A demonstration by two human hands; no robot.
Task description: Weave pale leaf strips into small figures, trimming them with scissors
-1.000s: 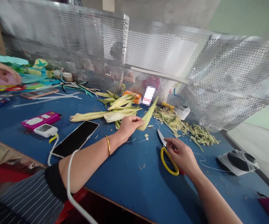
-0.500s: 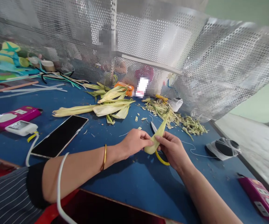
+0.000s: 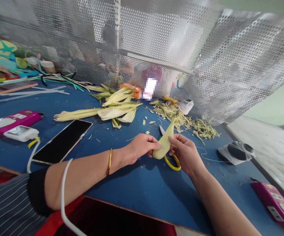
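Observation:
My left hand (image 3: 142, 148) and my right hand (image 3: 185, 152) both pinch one pale green corn husk leaf (image 3: 165, 142), held a little above the blue table (image 3: 137, 190). The leaf's broad end hangs down between my hands and its tip points away from me. Yellow-handled scissors (image 3: 171, 162) lie on the table under my right hand, with the blade tip showing behind the leaf. A gold bangle sits on my left wrist.
A heap of corn husks (image 3: 107, 109) lies farther back, with husk scraps (image 3: 193, 124) to its right. A black phone (image 3: 61, 141), a white charger (image 3: 21, 132) and a pink box (image 3: 11, 118) lie at left. A thread spool (image 3: 236, 151) and another pink box (image 3: 277, 205) are at right. Perforated metal screens (image 3: 206, 59) close off the back.
My left hand brought the husk leaf from the heap toward me. My right hand left the scissors and took hold of the leaf. The view shifted right.

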